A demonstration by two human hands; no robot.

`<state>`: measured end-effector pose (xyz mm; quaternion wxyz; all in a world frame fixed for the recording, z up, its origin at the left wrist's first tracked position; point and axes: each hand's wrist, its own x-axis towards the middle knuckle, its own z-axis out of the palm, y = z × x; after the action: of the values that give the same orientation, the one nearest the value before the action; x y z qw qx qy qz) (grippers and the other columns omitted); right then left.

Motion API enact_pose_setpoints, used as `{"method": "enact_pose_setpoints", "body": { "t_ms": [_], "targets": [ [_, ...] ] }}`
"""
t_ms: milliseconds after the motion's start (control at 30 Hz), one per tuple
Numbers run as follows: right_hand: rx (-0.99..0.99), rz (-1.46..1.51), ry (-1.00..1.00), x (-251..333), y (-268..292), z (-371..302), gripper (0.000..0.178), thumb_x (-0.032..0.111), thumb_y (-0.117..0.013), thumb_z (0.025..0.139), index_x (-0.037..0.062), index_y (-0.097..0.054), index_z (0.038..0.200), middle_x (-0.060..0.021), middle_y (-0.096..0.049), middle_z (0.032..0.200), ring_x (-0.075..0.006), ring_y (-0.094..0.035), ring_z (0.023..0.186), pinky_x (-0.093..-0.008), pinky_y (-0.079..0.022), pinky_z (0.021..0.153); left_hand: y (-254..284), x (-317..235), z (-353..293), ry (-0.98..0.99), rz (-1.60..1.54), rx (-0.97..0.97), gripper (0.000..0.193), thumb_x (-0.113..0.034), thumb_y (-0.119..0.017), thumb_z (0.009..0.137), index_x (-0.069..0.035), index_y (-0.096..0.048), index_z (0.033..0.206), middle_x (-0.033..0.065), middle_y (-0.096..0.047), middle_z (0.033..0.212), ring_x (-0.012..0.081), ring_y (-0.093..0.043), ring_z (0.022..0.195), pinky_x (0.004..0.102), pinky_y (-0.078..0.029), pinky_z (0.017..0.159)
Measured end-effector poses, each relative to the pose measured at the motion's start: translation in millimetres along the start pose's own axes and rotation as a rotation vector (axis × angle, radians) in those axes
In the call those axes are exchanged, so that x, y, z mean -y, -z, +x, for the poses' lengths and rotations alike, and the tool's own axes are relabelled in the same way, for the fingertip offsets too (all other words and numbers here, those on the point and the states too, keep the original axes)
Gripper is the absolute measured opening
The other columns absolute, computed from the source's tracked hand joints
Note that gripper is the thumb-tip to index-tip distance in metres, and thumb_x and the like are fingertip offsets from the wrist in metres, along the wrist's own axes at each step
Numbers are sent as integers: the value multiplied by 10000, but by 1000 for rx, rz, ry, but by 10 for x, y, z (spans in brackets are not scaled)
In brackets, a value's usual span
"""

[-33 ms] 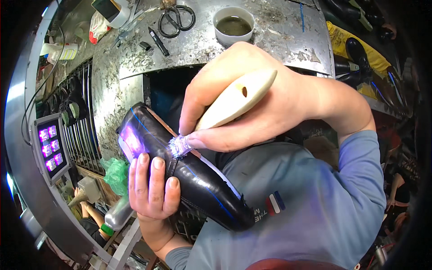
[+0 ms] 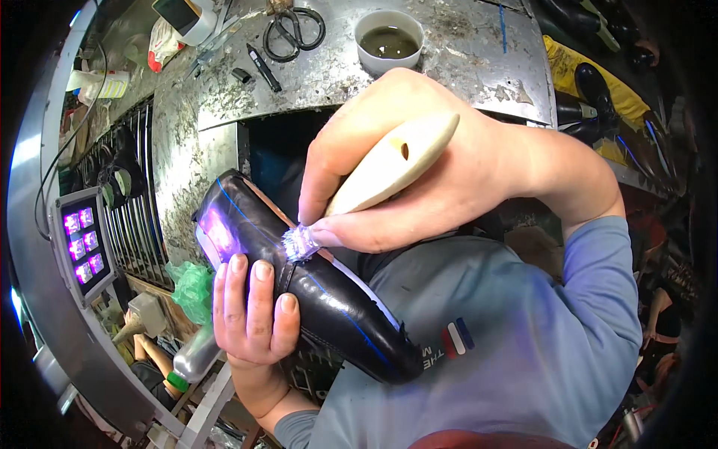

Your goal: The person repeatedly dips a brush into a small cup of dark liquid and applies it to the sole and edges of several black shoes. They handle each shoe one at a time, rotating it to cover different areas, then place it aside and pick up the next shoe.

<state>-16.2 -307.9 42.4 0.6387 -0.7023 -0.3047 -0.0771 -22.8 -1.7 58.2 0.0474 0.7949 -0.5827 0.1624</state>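
Observation:
A black leather shoe (image 2: 329,295) with thin blue lines drawn on it lies slanted in front of my body, its sole edge facing right. My left hand (image 2: 254,318) grips it from the lower left, fingers bent over the upper. Between the thumb and fingers of my right hand (image 2: 419,172) is a brush (image 2: 393,168) with a pale, pointed handle that has a hole in it. Its short bristles touch the shoe near the sole edge, about halfway along. The palm side of my left hand is hidden.
Ahead is a stained metal bench (image 2: 479,45) with a white bowl of dark liquid (image 2: 389,45), scissors (image 2: 294,34) and a black marker (image 2: 263,67). At left stand a lit purple lamp (image 2: 84,239), a green plastic bag (image 2: 193,290) and a clear bottle (image 2: 196,358). Dark shoes (image 2: 594,86) sit at right.

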Motion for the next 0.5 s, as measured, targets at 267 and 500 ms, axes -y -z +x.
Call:
{"method": "enact_pose_setpoints", "body": {
  "t_ms": [267, 500],
  "targets": [
    [117, 64, -76, 123, 38, -5, 81, 84, -744, 810, 19, -710, 776, -93, -680, 697, -254, -674, 608, -329, -529, 559, -60, 31, 12, 6, 61, 3, 287, -83, -578, 980, -89, -473, 1248, 204, -646, 1215, 435, -658, 1071, 538, -590, 858],
    [196, -12, -57, 252, 97, -36, 66, 110, -734, 804, 48, -713, 796, -81, -683, 713, -258, -675, 633, -338, -541, 564, -154, 73, 3, 59, 93, -3, 224, -54, -620, 958, -38, -545, 1168, 215, -673, 1188, 422, -669, 1066, 506, -589, 867]
  ]
}}
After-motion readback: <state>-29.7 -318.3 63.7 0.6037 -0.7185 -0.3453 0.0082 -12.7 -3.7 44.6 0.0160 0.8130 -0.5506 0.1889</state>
